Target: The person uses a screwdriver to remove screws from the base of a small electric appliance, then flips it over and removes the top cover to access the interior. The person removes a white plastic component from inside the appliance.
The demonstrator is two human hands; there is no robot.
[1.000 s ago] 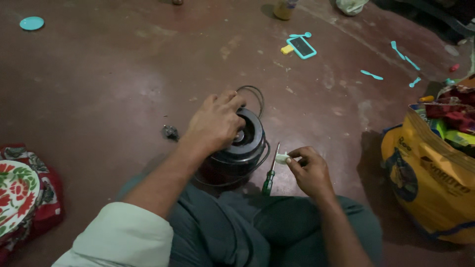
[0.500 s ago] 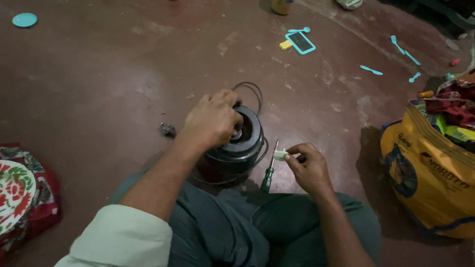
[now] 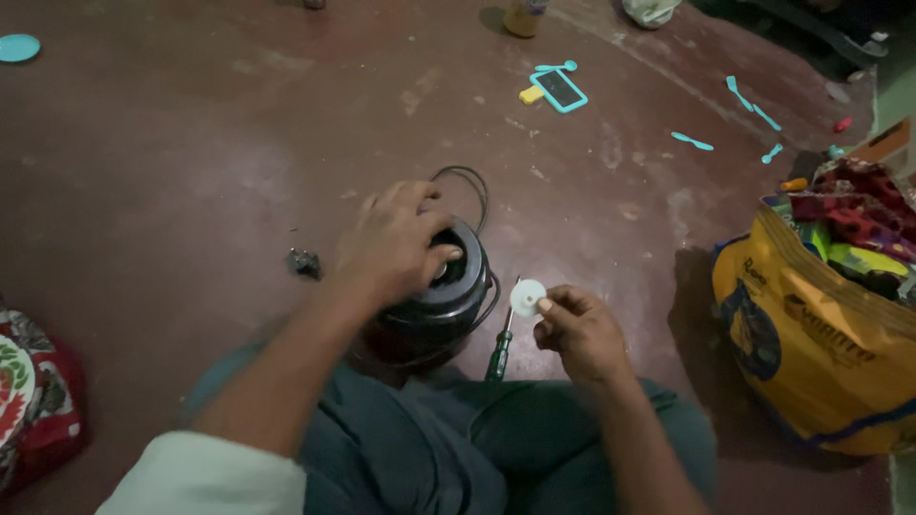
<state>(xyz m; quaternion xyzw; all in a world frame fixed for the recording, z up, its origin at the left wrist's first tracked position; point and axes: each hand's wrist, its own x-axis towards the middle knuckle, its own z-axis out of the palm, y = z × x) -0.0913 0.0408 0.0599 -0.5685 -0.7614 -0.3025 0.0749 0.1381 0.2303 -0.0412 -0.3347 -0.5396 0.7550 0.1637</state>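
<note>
A black round motor base (image 3: 434,305) with a black cord (image 3: 468,181) stands on the dark red floor in front of my crossed legs. My left hand (image 3: 396,238) lies over its top, fingers pressed into the centre. My right hand (image 3: 577,329) is just right of the base and pinches a small white round part (image 3: 527,298) between thumb and fingers. A green-handled screwdriver (image 3: 499,353) lies on the floor between the base and my right hand.
A small dark metal piece (image 3: 305,262) lies left of the base. A yellow bag (image 3: 811,334) stuffed with coloured things stands at the right. A teal-framed phone-like toy (image 3: 558,91), teal plastic utensils (image 3: 749,100) and a teal lid (image 3: 19,48) lie farther off. Patterned red cloth (image 3: 33,401) at left.
My right hand has turned the white part so its round face shows. My left hand stays on top of the base. The view has shifted slightly.
</note>
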